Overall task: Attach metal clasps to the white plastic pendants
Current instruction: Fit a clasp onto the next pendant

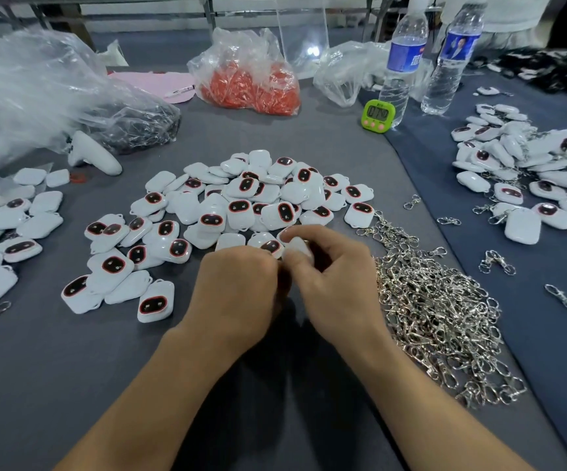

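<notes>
A heap of white plastic pendants point(251, 198) with dark red-rimmed faces lies in the middle of the grey table. To its right spreads a pile of silver metal clasps point(435, 311). My right hand point(333, 280) pinches one white pendant point(297, 248) between thumb and fingers, just in front of the heap. My left hand point(241, 290) is curled against it, fingertips meeting the right hand's; what it pinches is hidden behind the fingers.
More pendants lie at the left point(10, 232), and pendants with clasps at the right point(527, 171). At the back are a bag of orange pieces point(251, 86), clear plastic bags point(37, 96), a green timer point(378, 113), two water bottles point(404, 59) and a white controller point(91, 154).
</notes>
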`<state>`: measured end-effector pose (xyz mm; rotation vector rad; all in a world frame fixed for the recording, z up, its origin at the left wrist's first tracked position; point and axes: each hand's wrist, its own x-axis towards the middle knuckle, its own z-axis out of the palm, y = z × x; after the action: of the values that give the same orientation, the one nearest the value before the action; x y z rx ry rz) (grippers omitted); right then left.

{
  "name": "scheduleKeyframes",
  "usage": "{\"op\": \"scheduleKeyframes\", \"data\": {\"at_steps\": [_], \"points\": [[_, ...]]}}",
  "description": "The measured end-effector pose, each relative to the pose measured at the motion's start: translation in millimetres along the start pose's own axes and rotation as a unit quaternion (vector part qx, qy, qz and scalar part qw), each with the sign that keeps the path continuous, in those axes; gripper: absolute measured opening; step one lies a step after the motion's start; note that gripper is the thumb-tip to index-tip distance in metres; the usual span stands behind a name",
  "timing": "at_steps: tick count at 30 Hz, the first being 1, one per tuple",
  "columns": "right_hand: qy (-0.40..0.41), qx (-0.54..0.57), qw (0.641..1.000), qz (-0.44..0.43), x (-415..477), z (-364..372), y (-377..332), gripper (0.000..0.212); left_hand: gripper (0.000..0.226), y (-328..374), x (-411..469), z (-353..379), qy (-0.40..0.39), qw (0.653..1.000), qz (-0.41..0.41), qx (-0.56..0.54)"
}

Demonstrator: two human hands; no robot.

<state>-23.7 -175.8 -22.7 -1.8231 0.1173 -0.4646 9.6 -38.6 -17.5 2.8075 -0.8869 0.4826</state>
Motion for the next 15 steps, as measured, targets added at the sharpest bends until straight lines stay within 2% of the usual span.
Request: {"op": "scheduleKeyframes", "data": {"at_steps": [1,2,3,4,6,8,9,10,11,12,15], "points": [[0.002,0.005,1.0,0.006,0.2,0.2,0.6,0.022,0.026,1.9,-1.3,2.0,0.005,1.0,-0.02,-0.004],[0.0,0.058,0.998,0.04,3.2,-1.4,0.0,0.023,0.027,3.4,-3.1,2.9,0.021,0.998,-0.047,-0.044],[-0.002,0.13,0.987,0.093,8.0,-4.2,-0.1,0.024,0.027,4.5,-3.9,3.5,0.04,0.988,-0.082,-0.124],[-0.008,0.198,0.969,0.15,13.0,-7.1,-1.2,0.025,0.022,4.6,-3.4,5.3,0.05,0.962,-0.123,-0.237],[-0.028,0.281,0.927,0.247,19.6,-12.1,-2.5,0.029,0.013,4.1,1.6,9.9,0.021,0.867,-0.198,-0.457],[-0.043,0.324,0.9,0.287,20.7,-13.5,-1.3,0.035,0.027,4.8,5.2,11.8,-0.032,0.788,-0.242,-0.565],[-0.051,0.335,0.894,0.294,20.0,-13.3,-0.5,0.037,0.032,5.1,6.7,11.9,-0.051,0.769,-0.243,-0.59],[-0.055,0.342,0.89,0.298,19.2,-12.8,0.7,0.038,0.034,4.9,8.0,11.4,-0.061,0.764,-0.233,-0.599],[-0.056,0.344,0.888,0.3,18.8,-12.7,1.7,0.037,0.034,4.0,8.8,11.3,-0.058,0.774,-0.212,-0.594],[-0.054,0.342,0.889,0.299,18.9,-12.9,2.3,0.037,0.033,2.1,8.3,10.9,-0.042,0.803,-0.183,-0.566],[-0.035,0.295,0.919,0.259,19.4,-14.0,5.3,0.028,0.035,-5.8,3.7,11.0,0.017,0.932,-0.059,-0.357]]}}
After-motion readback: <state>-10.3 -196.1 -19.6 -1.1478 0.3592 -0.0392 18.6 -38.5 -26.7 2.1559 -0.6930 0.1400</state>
